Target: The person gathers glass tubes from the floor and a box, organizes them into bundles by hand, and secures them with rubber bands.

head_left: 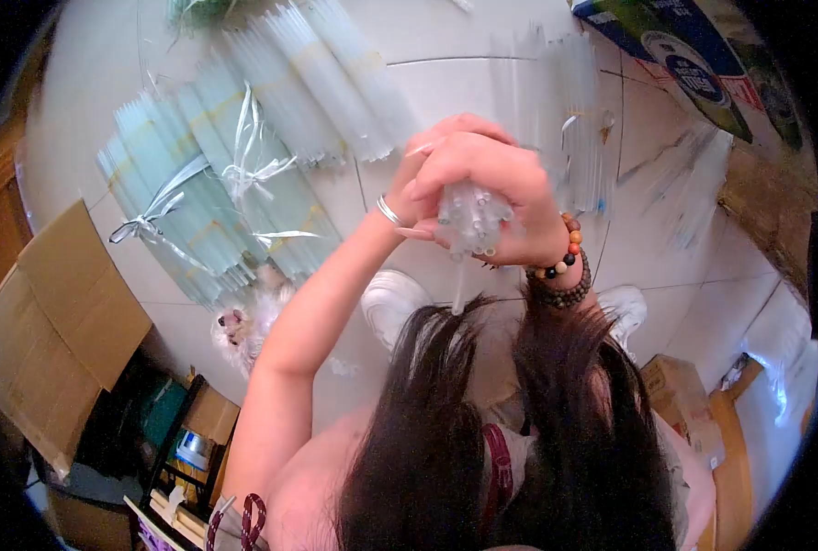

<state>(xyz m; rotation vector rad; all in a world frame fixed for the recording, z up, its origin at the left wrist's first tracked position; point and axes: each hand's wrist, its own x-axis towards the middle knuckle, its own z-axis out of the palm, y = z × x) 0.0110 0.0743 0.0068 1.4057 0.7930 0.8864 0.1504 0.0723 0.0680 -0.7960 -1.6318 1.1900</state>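
My left hand [418, 179], with a silver bangle at its wrist, and my right hand [519, 174], with beaded bracelets, are wrapped around one bundle of clear thin plastic tubes [473, 219]. The tube ends point towards me, and a single tube [460, 286] sticks out lower than the others. My fingers overlap around the bundle, so its far part is hidden. On the floor beyond my right hand lie more clear tubes [581, 138], partly blurred.
Several tube bundles [280, 101] lie on the tiled floor at left, some tied with white ribbon [253, 174]. A small white dog [239, 335] is near my left forearm. A cardboard box [83, 285] stands left, a printed carton [680, 64] upper right, and a small box [680, 399] lower right.
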